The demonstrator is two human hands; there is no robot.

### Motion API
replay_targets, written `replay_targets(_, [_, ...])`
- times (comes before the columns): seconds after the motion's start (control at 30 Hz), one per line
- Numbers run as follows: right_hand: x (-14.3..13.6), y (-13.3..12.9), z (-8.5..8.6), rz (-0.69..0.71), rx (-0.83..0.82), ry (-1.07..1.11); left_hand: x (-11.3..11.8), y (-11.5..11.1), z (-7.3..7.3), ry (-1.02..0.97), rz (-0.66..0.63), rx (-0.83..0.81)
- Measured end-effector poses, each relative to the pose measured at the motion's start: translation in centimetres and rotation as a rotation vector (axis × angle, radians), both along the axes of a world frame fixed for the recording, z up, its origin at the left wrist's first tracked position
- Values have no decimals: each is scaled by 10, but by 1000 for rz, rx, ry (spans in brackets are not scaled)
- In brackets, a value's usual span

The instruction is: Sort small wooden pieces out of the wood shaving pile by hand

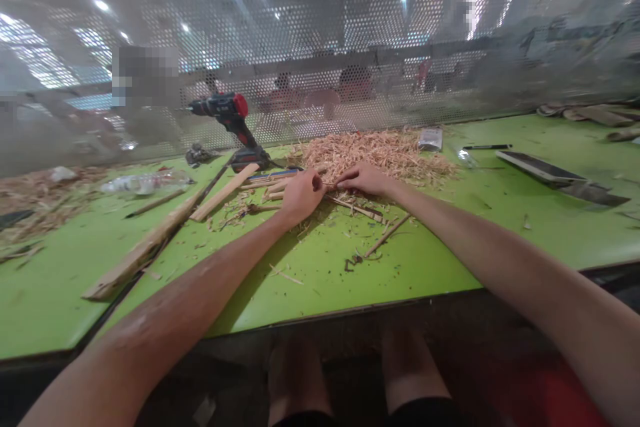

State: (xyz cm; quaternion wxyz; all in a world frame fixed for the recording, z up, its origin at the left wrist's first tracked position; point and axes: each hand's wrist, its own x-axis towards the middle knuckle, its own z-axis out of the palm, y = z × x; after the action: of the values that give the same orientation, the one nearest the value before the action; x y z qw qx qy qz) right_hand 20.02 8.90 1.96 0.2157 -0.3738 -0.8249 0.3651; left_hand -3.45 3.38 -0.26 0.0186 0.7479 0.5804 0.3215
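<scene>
My left hand (303,199) is closed, thumb and fingers curled together, above the bright green table (320,287). Close to its right, my right hand (369,179) pinches with its fingertips. Something small and pale lies between the two hands, too small to make out. Behind them spreads a heap of wood shavings (370,150). Thin wooden sticks lie just left of my left hand, partly hidden by it. Below my right hand are a split stick (363,209) and a thin brown stick (387,235) among scraps.
A cordless drill (231,123) stands at the back left. Left of my arm lie a long wooden strip (145,250), a flat slat (226,192) and a plastic bottle (145,182). To the right are a phone (540,167) and a black pen (487,147). Perforated metal screen (300,33) behind.
</scene>
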Motion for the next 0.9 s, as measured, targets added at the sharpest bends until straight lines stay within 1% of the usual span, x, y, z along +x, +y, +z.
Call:
replay_targets(0.1, [0,-1,0,-91,37,-47,0,1,-2,-4,-20,19])
replay_targets(0.2, [-2,-4,1,-107,34,-78,-2,2,-2,5,-37,35])
replay_targets(0.37, [-4,-13,7,-134,-18,-32,-2,1,-2,-1,-47,38])
replay_targets(0.6, [-8,-25,16,-158,-10,-61,-3,1,-3,-1,-40,28])
replay_targets(0.9, [-6,-18,13,-126,17,-73,-2,0,-1,6,-36,32])
